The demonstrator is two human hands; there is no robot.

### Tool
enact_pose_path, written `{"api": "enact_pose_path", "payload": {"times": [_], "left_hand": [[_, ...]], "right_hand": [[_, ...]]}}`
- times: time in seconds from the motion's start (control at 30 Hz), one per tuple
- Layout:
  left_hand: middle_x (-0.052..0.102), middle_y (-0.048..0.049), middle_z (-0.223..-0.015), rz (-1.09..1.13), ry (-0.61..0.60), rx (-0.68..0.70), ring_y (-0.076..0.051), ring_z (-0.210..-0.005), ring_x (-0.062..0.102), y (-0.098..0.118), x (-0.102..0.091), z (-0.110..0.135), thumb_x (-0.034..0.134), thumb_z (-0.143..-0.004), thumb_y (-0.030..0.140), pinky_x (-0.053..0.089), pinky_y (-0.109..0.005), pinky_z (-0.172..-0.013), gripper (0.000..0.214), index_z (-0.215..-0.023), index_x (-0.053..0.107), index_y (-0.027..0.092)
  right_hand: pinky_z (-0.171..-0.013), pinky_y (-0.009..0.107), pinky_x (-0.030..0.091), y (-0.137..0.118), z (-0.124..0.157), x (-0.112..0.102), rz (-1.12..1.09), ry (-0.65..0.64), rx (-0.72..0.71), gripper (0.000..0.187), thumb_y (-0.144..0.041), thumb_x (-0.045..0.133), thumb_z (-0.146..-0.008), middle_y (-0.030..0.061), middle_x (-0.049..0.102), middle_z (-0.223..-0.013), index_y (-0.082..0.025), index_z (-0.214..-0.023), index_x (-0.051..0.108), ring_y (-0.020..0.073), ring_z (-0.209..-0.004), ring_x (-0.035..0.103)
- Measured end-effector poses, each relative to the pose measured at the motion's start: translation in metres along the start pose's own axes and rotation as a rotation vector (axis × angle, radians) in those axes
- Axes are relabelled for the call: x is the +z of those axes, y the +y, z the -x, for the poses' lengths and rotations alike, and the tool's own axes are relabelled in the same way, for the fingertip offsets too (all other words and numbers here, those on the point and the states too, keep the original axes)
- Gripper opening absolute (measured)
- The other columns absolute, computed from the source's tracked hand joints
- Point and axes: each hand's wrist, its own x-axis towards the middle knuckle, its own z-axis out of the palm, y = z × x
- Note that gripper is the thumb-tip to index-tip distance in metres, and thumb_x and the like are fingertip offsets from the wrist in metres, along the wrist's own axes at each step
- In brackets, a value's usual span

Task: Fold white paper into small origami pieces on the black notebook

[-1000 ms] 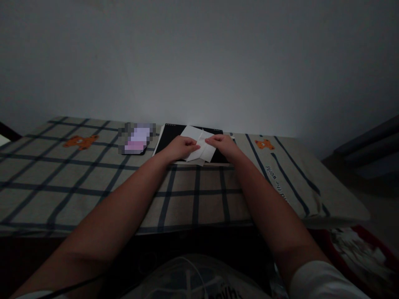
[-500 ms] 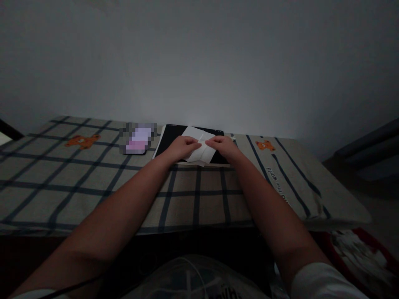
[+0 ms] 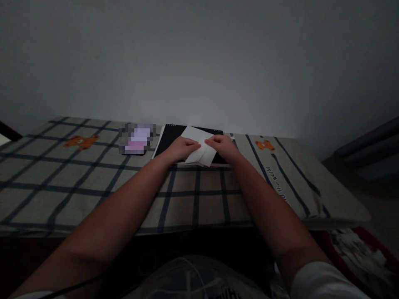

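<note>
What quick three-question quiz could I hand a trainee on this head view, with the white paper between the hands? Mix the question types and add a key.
1. True or false: the fingers of both the left hand and the right hand are on the white paper.

2. Multiple choice: what lies beneath the white paper?
A) a glass plate
B) a black pad
C) a wooden tray

3. Fill in the blank: seen by the person, the phone-like device, its screen pixelated, lies on the checked cloth to the ____ of the black pad.

Key: 1. True. 2. B. 3. left.
</note>
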Motion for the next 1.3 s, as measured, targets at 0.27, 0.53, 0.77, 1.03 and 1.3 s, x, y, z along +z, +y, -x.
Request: {"api": "enact_pose_path", "payload": {"times": [0.27, 0.53, 0.77, 1.03, 1.3], "left_hand": [[0.070, -0.0046, -0.074, 0.032, 0.078, 0.035, -0.016, -0.066, 0.059, 0.0059, -0.0004, 0.0022, 0.065, -0.079, 0.041, 0.043, -0.027, -0.059, 0.029, -0.081, 0.076, 0.015], [0.071, -0.0031, -0.071, 0.004, 0.087, 0.050, -0.015, -0.065, 0.059, 0.0053, -0.0001, 0.0023, 0.067, -0.075, 0.037, 0.042, -0.026, -0.061, 0.024, -0.075, 0.077, 0.016], [0.070, -0.0019, -0.068, 0.035, 0.065, 0.056, -0.015, -0.063, 0.057, 0.0074, 0.0007, 0.0030, 0.067, -0.076, 0.035, 0.042, -0.027, -0.062, 0.022, -0.073, 0.077, 0.016], [0.063, 0.0006, -0.058, 0.049, 0.022, 0.036, -0.013, -0.057, 0.050, 0.0090, 0.0034, 0.0066, 0.065, -0.077, 0.036, 0.036, -0.024, -0.054, 0.024, -0.070, 0.077, 0.016], [0.065, -0.0001, -0.060, -0.061, 0.015, 0.116, -0.014, -0.059, 0.054, 0.0081, 0.0053, 0.0061, 0.065, -0.078, 0.041, 0.037, -0.026, -0.057, 0.028, -0.074, 0.078, 0.017]], "right_hand": [[-0.070, 0.031, 0.044, 0.0014, 0.0018, 0.0016, -0.026, -0.074, -0.029, 0.028, -0.046, 0.070, -0.073, 0.0043, 0.070, -0.079, -0.018, -0.075, 0.073, 0.0166, -0.073, 0.059], [-0.072, 0.032, 0.043, -0.0006, 0.0011, 0.0033, -0.019, -0.055, -0.028, 0.025, -0.042, 0.069, -0.073, 0.0039, 0.069, -0.079, -0.018, -0.077, 0.072, 0.0161, -0.074, 0.057], [-0.065, 0.029, 0.039, -0.0056, 0.0030, 0.0058, -0.144, -0.068, 0.042, 0.027, -0.043, 0.069, -0.071, 0.0006, 0.063, -0.070, -0.017, -0.077, 0.069, 0.0128, -0.065, 0.050], [-0.065, 0.029, 0.038, -0.0057, 0.0026, 0.0059, -0.118, -0.017, 0.040, 0.025, -0.043, 0.067, -0.071, 0.0000, 0.060, -0.068, -0.018, -0.070, 0.066, 0.0131, -0.065, 0.049], [-0.066, 0.030, 0.039, 0.0027, -0.0022, 0.0060, -0.085, 0.030, -0.034, 0.026, -0.045, 0.066, -0.073, -0.0003, 0.060, -0.068, -0.019, -0.069, 0.065, 0.0140, -0.065, 0.050]]}}
